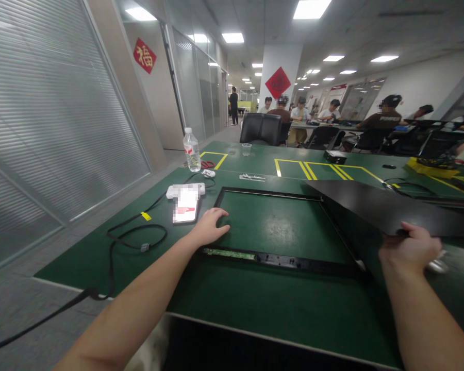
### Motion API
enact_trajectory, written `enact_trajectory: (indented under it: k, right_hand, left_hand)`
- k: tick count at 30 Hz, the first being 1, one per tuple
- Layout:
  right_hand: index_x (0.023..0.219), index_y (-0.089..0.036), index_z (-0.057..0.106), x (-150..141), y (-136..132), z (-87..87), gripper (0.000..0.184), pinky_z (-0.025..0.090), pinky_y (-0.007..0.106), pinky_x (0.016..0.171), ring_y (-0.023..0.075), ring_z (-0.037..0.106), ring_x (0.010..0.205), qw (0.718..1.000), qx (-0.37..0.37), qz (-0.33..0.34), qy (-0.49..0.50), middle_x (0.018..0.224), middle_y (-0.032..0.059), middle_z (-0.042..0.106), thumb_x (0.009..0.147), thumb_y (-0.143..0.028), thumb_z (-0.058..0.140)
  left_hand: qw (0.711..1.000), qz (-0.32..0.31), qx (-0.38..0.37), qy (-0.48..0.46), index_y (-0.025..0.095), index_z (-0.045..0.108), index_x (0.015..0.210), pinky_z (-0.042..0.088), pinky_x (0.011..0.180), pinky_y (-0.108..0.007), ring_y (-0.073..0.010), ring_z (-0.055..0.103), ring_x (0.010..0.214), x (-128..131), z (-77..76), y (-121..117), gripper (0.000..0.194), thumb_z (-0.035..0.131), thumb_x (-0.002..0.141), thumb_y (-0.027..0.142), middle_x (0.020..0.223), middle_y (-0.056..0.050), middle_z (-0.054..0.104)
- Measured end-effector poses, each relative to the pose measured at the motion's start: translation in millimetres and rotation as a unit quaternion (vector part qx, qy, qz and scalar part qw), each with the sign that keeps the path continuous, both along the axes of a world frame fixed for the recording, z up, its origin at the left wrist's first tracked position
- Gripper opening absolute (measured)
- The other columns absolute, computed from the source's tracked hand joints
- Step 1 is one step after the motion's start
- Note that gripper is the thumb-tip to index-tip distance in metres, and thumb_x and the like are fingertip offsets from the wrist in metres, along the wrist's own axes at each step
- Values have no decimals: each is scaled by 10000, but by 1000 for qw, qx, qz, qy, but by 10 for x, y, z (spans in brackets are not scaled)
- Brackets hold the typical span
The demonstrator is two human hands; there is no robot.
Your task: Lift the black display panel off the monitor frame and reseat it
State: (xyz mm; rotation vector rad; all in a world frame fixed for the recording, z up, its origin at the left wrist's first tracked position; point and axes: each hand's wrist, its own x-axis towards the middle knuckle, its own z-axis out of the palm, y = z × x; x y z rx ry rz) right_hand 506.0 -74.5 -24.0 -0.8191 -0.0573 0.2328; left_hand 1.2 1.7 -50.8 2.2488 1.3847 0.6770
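Note:
A black rectangular frame [305,263], like a monitor bezel, lies flat on the green table [278,304]. A thin green circuit board strip [230,254] sits in the left part of its near bar. My left hand [212,226] is at the frame's left side, fingers and thumb apart, with nothing between them; whether it touches the frame I cannot tell. On the right, my right hand [412,250] grips the near edge of a thin dark panel [367,203]. That panel is tilted and raised over the frame's right side, hiding part of it.
Left of the frame are a lit phone [186,206], a power strip [170,191] and a black cable [112,257]. Farther back stand a water bottle [192,152], red-handled scissors [208,165], a clear plastic cup [246,149] and a black box [335,156]. Several people sit at tables beyond.

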Motion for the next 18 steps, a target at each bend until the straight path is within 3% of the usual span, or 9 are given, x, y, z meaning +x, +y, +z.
enact_trajectory:
  k: [2,7,18]
  right_hand:
    - [838,-244,454,-58,-15,7,390,603,165,554,122,688,823,1000,4,-29,-4,870,-53,559,565,17,556]
    - [911,-255,529,-150,-54,-6,425,593,165,545,136,697,848,999,14,-27,-25,909,-44,589,577,5,556]
    - [991,-287,405,-92,3,-58,524,650,197,591,133,736,897,999,-38,-5,-11,1025,-75,622,570,-42,596]
  left_hand:
    - [1000,0,3,0,207,760,1228,477,1276,-590,-403,649,1428,-7,-18,7,408,709,872,401,1456,-181,731]
    - [1000,4,7,-1,210,763,1202,467,1281,-603,-413,638,1437,-10,-41,21,396,731,859,405,1457,-182,721]
    - [1000,-6,9,14,200,771,1191,474,1271,-606,-414,654,1417,-2,-34,36,400,717,865,425,1447,-197,724]
